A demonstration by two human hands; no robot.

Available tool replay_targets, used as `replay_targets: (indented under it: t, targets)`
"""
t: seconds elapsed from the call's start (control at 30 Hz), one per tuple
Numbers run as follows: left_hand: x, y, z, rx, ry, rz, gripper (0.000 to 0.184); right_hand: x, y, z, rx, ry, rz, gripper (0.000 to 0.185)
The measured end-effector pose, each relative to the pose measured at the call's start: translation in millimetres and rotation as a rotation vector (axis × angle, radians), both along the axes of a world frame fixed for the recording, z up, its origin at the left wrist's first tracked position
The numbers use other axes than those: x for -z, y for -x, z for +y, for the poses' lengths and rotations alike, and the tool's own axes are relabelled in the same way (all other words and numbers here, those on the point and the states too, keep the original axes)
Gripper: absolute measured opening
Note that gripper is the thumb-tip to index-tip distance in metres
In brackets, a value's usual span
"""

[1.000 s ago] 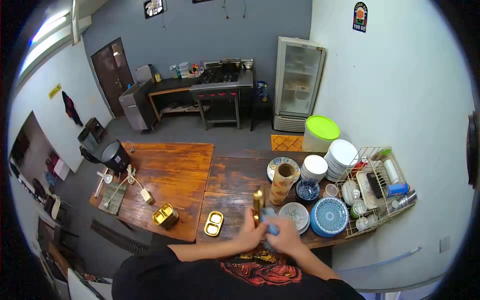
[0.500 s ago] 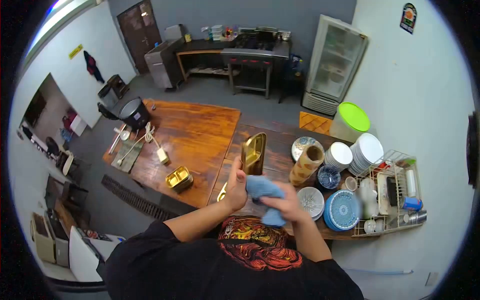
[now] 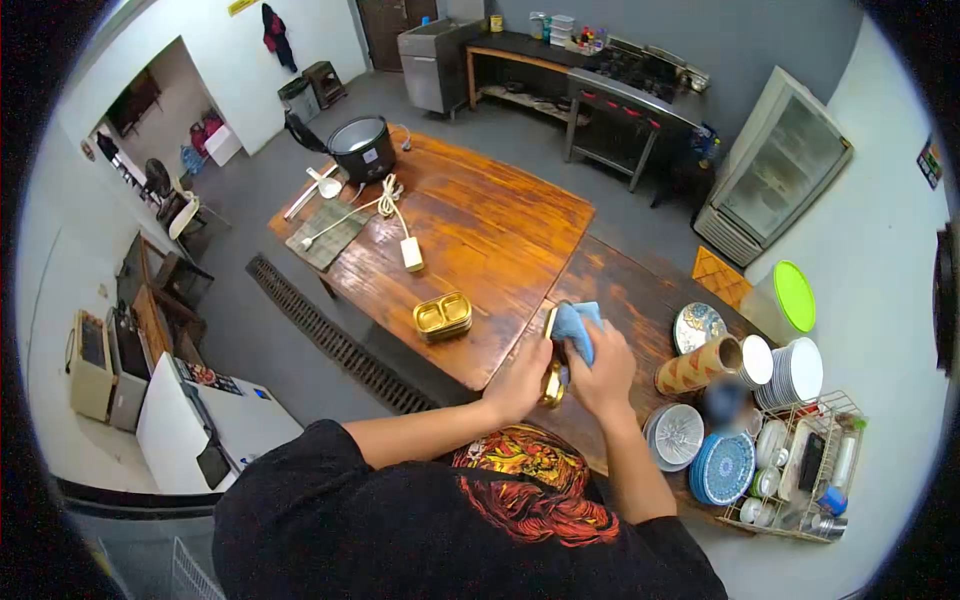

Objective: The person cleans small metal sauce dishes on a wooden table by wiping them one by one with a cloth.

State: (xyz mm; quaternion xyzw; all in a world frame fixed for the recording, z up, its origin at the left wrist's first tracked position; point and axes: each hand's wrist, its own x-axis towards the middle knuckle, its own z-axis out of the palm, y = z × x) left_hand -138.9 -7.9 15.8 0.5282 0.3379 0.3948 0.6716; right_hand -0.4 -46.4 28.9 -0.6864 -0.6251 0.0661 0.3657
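Between my hands is a small gold dish [image 3: 552,385], tilted on its edge. My left hand [image 3: 522,378] is closed round its left side. In my right hand [image 3: 604,368] a blue cloth [image 3: 577,325] is bunched up and pressed against the dish's upper part. My fingers and the cloth hide much of the dish. To the left, a stack of gold two-compartment dishes [image 3: 443,316] rests on the lighter wooden table [image 3: 500,230].
On the darker table [image 3: 625,290] at right are a patterned roll [image 3: 695,368], blue plates [image 3: 722,468], a glass-like dish stack [image 3: 675,437], white bowls [image 3: 795,372] and a wire rack [image 3: 845,405]. A black rice cooker [image 3: 360,150] and white power strip [image 3: 411,253] are on the lighter table.
The view has swung left, so the tables appear farther right and tilted. The cloth, lower and off the dish half a second ago, is now up against it. Both hands have come together.
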Motion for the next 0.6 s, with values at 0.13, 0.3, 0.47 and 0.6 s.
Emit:
replay_targets:
  t: [0.13,0.3,0.47,0.6]
  targets:
    - [9,38,21,-0.085,0.073,-0.040,0.033,-17,48,15,-0.142,0.132,0.004,0.038]
    - [34,101,35,-0.211,0.088,-0.102,0.032,-7,106,47,-0.228,0.254,-0.014,0.037]
    - [49,136,77,-0.311,0.108,-0.140,0.031,7,148,71,-0.324,0.257,-0.108,0.038]
    - [65,165,92,-0.376,0.133,-0.169,0.030,12,170,88,-0.448,0.281,-0.181,0.037]
